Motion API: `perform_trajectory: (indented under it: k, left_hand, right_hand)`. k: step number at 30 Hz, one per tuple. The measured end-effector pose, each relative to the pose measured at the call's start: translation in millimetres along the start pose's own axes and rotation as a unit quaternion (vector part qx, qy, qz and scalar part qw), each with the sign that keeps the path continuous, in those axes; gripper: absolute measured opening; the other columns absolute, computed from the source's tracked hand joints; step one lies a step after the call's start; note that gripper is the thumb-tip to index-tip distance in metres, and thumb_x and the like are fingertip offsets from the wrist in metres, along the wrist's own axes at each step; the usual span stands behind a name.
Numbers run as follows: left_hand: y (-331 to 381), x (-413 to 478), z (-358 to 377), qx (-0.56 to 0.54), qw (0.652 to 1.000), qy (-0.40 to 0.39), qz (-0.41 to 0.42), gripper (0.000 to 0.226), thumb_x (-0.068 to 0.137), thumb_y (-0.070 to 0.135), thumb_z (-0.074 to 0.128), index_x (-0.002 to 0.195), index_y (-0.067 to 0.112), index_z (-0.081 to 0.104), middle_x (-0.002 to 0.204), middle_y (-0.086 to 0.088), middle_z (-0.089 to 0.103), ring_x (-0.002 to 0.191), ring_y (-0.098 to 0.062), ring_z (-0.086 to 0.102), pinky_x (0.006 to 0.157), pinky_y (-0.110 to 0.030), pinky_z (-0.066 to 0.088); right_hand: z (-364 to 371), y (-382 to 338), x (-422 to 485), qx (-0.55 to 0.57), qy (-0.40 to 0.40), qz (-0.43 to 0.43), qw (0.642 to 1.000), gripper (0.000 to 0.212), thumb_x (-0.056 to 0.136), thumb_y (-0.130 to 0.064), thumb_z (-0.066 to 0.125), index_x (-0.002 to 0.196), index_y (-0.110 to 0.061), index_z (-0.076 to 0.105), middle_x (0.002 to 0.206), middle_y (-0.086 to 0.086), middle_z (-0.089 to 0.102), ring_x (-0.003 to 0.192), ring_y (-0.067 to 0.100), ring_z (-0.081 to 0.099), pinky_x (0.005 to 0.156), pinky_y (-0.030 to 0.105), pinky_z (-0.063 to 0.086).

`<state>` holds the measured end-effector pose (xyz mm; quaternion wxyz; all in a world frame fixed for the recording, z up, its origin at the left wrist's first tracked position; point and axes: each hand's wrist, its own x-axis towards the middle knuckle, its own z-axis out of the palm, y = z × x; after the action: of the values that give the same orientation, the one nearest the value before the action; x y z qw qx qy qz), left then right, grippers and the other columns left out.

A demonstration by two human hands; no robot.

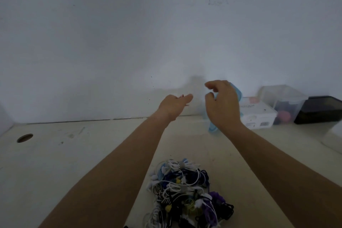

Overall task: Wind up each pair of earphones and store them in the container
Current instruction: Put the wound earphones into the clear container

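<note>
A tangled pile of earphones (185, 192) in white, black, blue, purple and yellow lies on the table near its front edge, between my forearms. Both arms reach forward toward the wall. My left hand (174, 106) pinches a small red pair of earphones (182, 96), of which only bits show past the fingers. Just to its right, my right hand (223, 103) curls round a clear blue-rimmed container (212, 128) standing tilted at the back of the table. The hand hides most of the container.
At the back right stand a white box (257, 114), a clear plastic box (285, 103) with coloured things inside, and a black box (320, 112). A round cable hole (25, 138) sits at the table's left. A white wall closes the back.
</note>
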<state>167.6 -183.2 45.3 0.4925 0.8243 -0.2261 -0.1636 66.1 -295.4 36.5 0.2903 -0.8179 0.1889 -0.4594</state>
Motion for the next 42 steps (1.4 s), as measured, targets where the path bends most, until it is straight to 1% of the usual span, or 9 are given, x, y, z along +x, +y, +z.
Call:
perform_trajectory:
  k: [3,6,10,15,24,27,33,38,42]
  left_hand:
    - [4.5,19.3,7.1,0.037,0.999,-0.01,-0.01,0.07,0.09,0.057,0.058,0.12,-0.007,0.063,0.119,-0.027,0.065,0.099,-0.033,0.067,0.092,-0.044,0.052]
    - [8.0,28.1,5.4,0.066,0.996,-0.052,-0.013,0.053,0.091,0.059,0.057,0.1,0.008,0.068,0.088,-0.012,0.069,0.074,-0.024,0.063,0.071,-0.031,0.047]
    - [7.7,20.8,-7.1,0.066,0.997,-0.043,-0.012,0.069,0.09,0.054,0.061,0.139,0.006,0.052,0.141,-0.013,0.053,0.126,-0.028,0.052,0.09,-0.032,0.038]
    - [-2.8,-21.5,-35.8,0.075,0.997,-0.025,0.014,0.032,0.091,0.043,0.063,0.099,0.012,0.061,0.105,-0.01,0.063,0.09,-0.022,0.056,0.08,-0.033,0.043]
    - [-37.9,-130.5,-48.8,0.197,0.975,-0.086,0.058,0.028,0.088,0.025,0.072,0.115,0.019,0.067,0.109,-0.003,0.068,0.084,-0.013,0.061,0.071,-0.025,0.049]
    - [-48.5,-150.2,-43.0,0.247,0.961,-0.089,0.085,0.039,0.088,0.016,0.072,0.125,0.022,0.062,0.116,-0.002,0.065,0.098,-0.018,0.064,0.091,-0.033,0.052]
    - [-67.6,-172.1,-28.4,0.151,0.979,0.016,0.134,0.038,0.085,0.003,0.071,0.12,0.018,0.066,0.114,0.0,0.069,0.099,-0.013,0.068,0.09,-0.029,0.055]
    - [-79.1,-192.2,-22.9,0.111,0.981,0.086,0.136,0.023,0.084,0.008,0.067,0.1,0.023,0.061,0.094,0.009,0.064,0.078,-0.007,0.061,0.065,-0.009,0.042]
    - [-92.2,-196.5,-15.5,0.142,0.983,0.054,0.099,0.015,0.084,0.015,0.069,0.091,0.025,0.059,0.092,0.008,0.063,0.08,-0.005,0.058,0.062,-0.008,0.038]
  right_hand:
    - [14.2,-1.2,-2.1,0.029,-0.037,0.037,0.998,0.028,0.092,-0.006,0.05,0.114,-0.015,0.065,0.113,0.001,0.064,0.097,0.011,0.058,0.09,0.028,0.049]
    - [19.5,2.4,-2.1,0.037,-0.057,0.067,0.995,0.028,0.094,-0.007,0.049,0.114,-0.014,0.066,0.114,0.003,0.065,0.097,0.014,0.06,0.089,0.03,0.049]
    - [18.0,2.8,-4.4,0.044,-0.07,0.08,0.993,0.029,0.094,-0.007,0.048,0.115,-0.014,0.066,0.114,0.002,0.065,0.098,0.014,0.06,0.089,0.028,0.048]
    - [2.9,-10.6,-16.4,0.042,-0.107,0.077,0.99,0.024,0.093,-0.01,0.051,0.101,-0.017,0.072,0.097,-0.004,0.069,0.081,0.007,0.061,0.068,0.015,0.044]
    - [-36.4,-44.2,-69.6,-0.081,-0.451,-0.024,0.888,0.025,0.093,-0.031,0.065,0.114,-0.02,0.071,0.11,-0.004,0.07,0.096,0.011,0.062,0.08,0.021,0.045]
    - [-41.0,-47.1,-86.0,-0.117,-0.472,-0.04,0.873,0.031,0.093,-0.029,0.065,0.122,-0.019,0.068,0.118,-0.004,0.068,0.097,0.009,0.059,0.088,0.022,0.044]
    - [-36.9,-46.6,-108.1,-0.104,-0.435,-0.052,0.893,0.032,0.091,-0.03,0.067,0.121,-0.022,0.068,0.112,-0.008,0.071,0.092,0.008,0.059,0.085,0.023,0.048]
    - [-34.3,-45.1,-106.5,-0.071,-0.359,-0.041,0.93,0.025,0.091,-0.011,0.06,0.109,-0.023,0.071,0.1,-0.006,0.066,0.089,0.009,0.06,0.075,0.017,0.042]
    - [-35.1,-46.5,-104.4,-0.123,-0.447,-0.033,0.886,0.031,0.092,-0.013,0.056,0.118,-0.022,0.069,0.101,-0.007,0.063,0.099,0.012,0.061,0.082,0.02,0.042]
